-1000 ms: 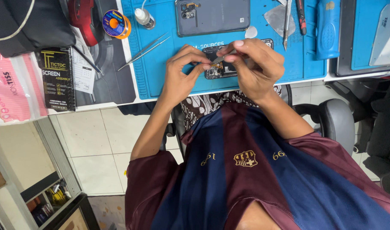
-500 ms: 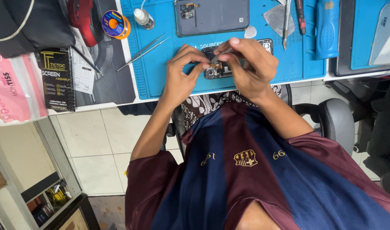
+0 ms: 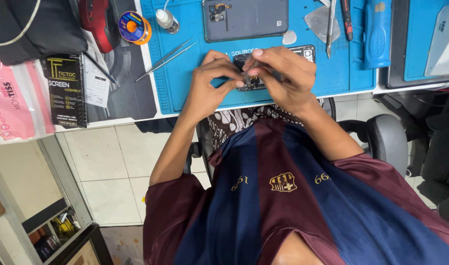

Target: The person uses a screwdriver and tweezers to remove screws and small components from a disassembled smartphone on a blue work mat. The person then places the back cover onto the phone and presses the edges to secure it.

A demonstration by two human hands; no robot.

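An opened dark phone (image 3: 307,52) lies on the blue work mat (image 3: 185,83) at the desk's near edge. Both my hands are over its left end. My left hand (image 3: 208,87) pinches the phone's edge between thumb and fingers. My right hand (image 3: 284,77) curls over the phone, its fingertips pressed together on a small part inside it. The part itself is hidden by my fingers. The two hands' fingertips nearly touch.
A grey phone back cover (image 3: 246,18) lies farther back on the mat. Tweezers (image 3: 166,58), a solder spool (image 3: 133,27) and a small bottle (image 3: 165,19) sit to the left; metal tools (image 3: 331,24) and a blue screwdriver (image 3: 376,34) to the right. A black box (image 3: 65,88) lies far left. A chair armrest (image 3: 386,137) is at right.
My right hand has drawn slightly left and lower over the phone, closing in on my left hand's fingertips. The phone has stayed where it was.
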